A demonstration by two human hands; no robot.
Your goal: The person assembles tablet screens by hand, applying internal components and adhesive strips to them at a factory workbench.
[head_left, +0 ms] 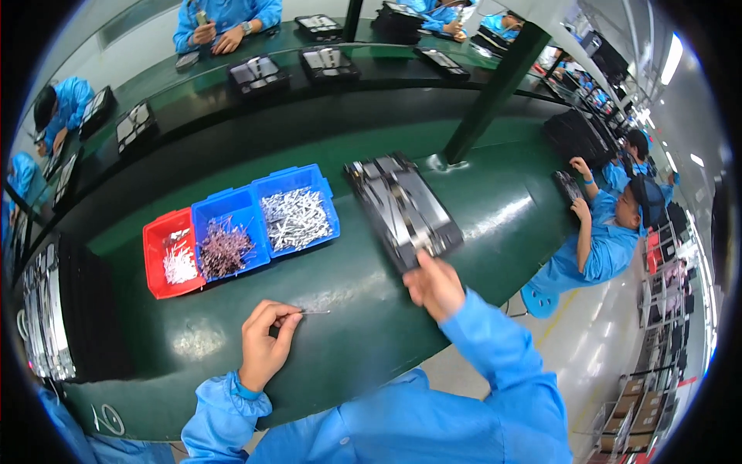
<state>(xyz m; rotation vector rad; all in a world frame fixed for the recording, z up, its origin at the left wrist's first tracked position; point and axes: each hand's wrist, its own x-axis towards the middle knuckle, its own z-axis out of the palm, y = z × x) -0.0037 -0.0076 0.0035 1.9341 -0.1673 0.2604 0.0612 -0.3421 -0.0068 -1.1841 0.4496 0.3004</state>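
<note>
My left hand [265, 340] hovers just above the green table, thumb and fingertips pinched on a thin metal pin-like piece [317, 312] that points right. My right hand [437, 288] grips the near edge of a black tray [393, 241], its fingers closed there and slightly blurred. Long silver and dark parts [402, 203] lie in that tray. To the left of it stand three joined bins: a blue bin [331, 185] of silvery pieces, another blue bin [207, 207] of purplish-brown pins, and a red bin [154, 267] with small white pieces.
A dark green post [495, 97] rises behind the tray. At the far left is a stack of black trays [73, 309]. Beyond the table, more trays [257, 75] line a dark conveyor. Several people in blue work around it; one sits at the right [607, 240].
</note>
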